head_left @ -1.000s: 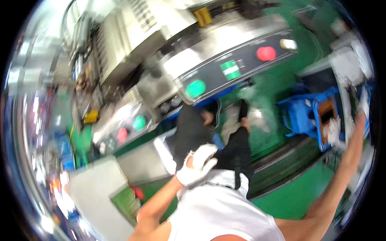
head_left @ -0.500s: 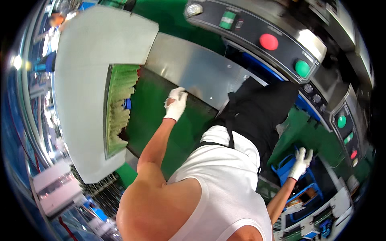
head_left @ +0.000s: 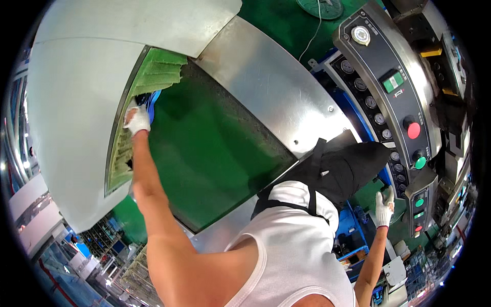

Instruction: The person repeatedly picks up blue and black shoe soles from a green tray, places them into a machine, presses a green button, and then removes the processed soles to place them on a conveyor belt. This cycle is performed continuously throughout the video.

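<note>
My left hand, in a white glove, reaches to the opening of a large pale machine housing. It is right against a blue and dark item that pokes out between the green strips of a curtain. Its fingertips are partly hidden, so I cannot see whether they grip the item, whose kind is also unclear. Below the opening runs a green conveyor belt. Far off to the right, my gloved right hand hangs in the air with fingers apart and nothing in it, close to a control panel.
A bare metal plate borders the belt. To the right stands a machine with a dark control panel, a red button, a green button and several gauges. Blue crate-like frames sit below my right arm.
My left hand has moved from above the belt to the curtain opening, beside the blue item. My view has turned and shifted nearer the belt. The right hand stays empty at the right.
</note>
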Tool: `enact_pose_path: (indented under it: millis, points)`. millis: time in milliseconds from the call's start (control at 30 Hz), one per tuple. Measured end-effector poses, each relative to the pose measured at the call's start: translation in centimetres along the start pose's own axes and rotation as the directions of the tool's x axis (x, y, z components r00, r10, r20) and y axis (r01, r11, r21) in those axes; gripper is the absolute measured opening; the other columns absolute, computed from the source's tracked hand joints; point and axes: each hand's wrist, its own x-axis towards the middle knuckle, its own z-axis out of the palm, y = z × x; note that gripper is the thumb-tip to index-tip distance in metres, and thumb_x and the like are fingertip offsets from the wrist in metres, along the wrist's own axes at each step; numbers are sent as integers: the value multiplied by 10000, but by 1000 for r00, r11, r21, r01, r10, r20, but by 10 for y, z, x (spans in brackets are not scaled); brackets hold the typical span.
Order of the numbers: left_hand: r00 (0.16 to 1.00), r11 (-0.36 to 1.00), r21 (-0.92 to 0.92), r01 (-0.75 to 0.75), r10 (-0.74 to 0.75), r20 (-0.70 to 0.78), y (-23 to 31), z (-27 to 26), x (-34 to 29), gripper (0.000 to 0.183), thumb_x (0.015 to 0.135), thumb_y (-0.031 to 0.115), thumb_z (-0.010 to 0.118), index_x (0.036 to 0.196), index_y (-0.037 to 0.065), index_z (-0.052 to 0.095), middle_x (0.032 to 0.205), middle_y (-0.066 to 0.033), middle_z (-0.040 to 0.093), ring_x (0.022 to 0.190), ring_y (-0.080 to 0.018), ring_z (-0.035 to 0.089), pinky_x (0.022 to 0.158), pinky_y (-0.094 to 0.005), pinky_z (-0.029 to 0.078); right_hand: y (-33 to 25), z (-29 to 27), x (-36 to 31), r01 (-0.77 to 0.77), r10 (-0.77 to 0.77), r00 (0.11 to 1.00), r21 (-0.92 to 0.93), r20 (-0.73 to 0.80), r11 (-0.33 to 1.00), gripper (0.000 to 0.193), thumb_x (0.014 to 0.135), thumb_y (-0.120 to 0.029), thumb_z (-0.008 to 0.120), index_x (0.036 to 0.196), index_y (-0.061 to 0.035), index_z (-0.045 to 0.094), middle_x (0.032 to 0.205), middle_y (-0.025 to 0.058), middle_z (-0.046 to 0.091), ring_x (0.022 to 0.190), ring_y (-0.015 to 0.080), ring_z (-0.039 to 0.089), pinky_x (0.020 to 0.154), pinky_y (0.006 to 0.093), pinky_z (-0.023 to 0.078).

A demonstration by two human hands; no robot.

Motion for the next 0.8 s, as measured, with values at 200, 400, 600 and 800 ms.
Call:
enact_pose_path:
  millis: [200,400,600,800]
  points:
    - [972,976,-77,-205,213,102,19,-10,60,767,941,560,649,1530,84,531,1518,-204,583,1393,-409,559,1158,-470,447,10,-24,-55,-307,306,950,-322,-55,896,720,929,-411,747,1525,-65,541,1449,247,634,1345,409,601,1139,466,461]
    - [950,953,-1,-303,302,-83,-30,30,88,718,923,449,731,1476,17,577,1435,-263,638,1329,-404,620,1113,-457,477,-4,-36,-106,-449,470,883,-285,7,847,759,918,-458,741,1513,-29,544,1484,253,606,1413,395,549,1186,443,428]
    - [967,968,48,-245,240,87,50,-16,-23,783,918,479,733,1489,-21,542,1422,-291,634,1326,-422,615,1110,-464,478,16,9,-132,-446,472,877,-215,92,869,769,931,-534,672,1495,-23,561,1492,254,598,1401,387,564,1192,443,418]
    - [879,941,-238,-240,315,359,103,-70,-190,864,908,497,752,1509,-65,489,1424,-312,618,1323,-437,606,1116,-474,473,-11,36,-123,-380,394,903,-107,173,919,727,938,-466,705,1498,-29,554,1458,264,620,1370,395,591,1134,454,471]
